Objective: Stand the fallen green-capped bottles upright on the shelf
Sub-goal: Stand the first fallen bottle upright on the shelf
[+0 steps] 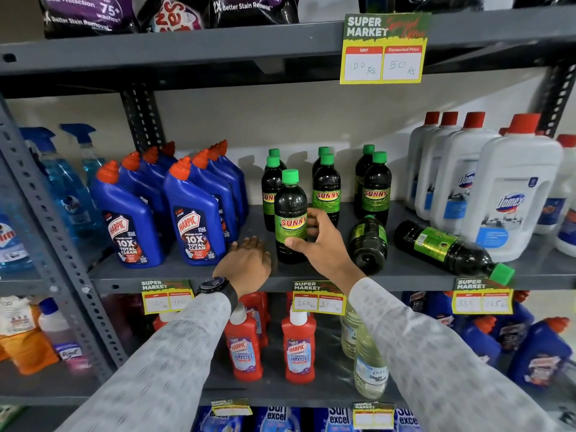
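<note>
Dark green-capped Sunny bottles stand on the grey middle shelf (187,271). My right hand (318,236) is wrapped around the front upright bottle (290,213), thumb on its lower front and fingers behind its label. My left hand (247,260) rests palm down on the shelf just left of that bottle, holding nothing. Two bottles lie fallen to the right: one (369,243) with its base toward me, another (448,249) lying crosswise with its green cap (501,273) over the shelf's front edge. Several more Sunny bottles (375,188) stand upright behind.
Blue Harpic bottles (194,219) crowd the shelf's left; white Domex jugs (511,194) stand at the right, close to the crosswise bottle. Yellow price tags (319,299) hang on the front edge. Red Harpic bottles (297,347) fill the shelf below.
</note>
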Available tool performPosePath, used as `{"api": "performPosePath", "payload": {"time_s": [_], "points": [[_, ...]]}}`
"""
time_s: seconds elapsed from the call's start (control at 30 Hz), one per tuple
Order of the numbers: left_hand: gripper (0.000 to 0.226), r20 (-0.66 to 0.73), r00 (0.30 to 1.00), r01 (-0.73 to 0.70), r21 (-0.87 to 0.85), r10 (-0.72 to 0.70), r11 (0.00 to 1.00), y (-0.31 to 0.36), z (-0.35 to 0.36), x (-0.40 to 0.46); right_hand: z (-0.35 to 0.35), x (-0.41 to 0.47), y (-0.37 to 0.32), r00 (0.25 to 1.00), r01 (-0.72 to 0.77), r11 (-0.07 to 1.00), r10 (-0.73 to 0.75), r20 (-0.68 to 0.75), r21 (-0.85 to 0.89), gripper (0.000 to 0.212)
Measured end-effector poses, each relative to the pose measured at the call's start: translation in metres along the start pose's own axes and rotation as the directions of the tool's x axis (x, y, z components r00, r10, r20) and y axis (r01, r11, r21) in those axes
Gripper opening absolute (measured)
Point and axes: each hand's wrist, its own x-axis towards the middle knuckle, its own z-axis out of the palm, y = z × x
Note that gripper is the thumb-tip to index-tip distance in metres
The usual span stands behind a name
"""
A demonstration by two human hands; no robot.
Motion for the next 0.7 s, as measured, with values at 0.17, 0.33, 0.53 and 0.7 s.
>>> {"api": "performPosePath", "payload": {"time_s": [0.17, 0.33, 0.53, 0.7], "points": [[0.06, -0.012, 1.0, -0.004, 0.016, 0.004, 1.0, 0.0, 0.001, 0.001, 0.004, -0.004, -0.007, 0.995, 0.02, 0.997, -0.027, -0.1, -0.077, 0.078], [0.061, -0.016, 1.0, 0.0, 0.016, 0.0, 1.0, -0.002, 0.003, 0.002, 0.005, -0.007, -0.009, 0.989, 0.025, 0.992, -0.042, -0.139, -0.123, 0.08], [0.06, 0.034, 0.999, 0.025, -0.003, -0.025, 1.0, 0.003, -0.006, -0.001, -0.003, -0.017, -0.028, 0.996, 0.042, 0.99, -0.052, -0.076, -0.135, 0.087], [0.046, 0.058, 0.994, 0.097, -0.038, -0.095, 0.995, 0.009, -0.021, 0.004, -0.05, -0.012, -0.071, 0.98, 0.123, 0.889, -0.179, -0.089, -0.442, 0.071]]}}
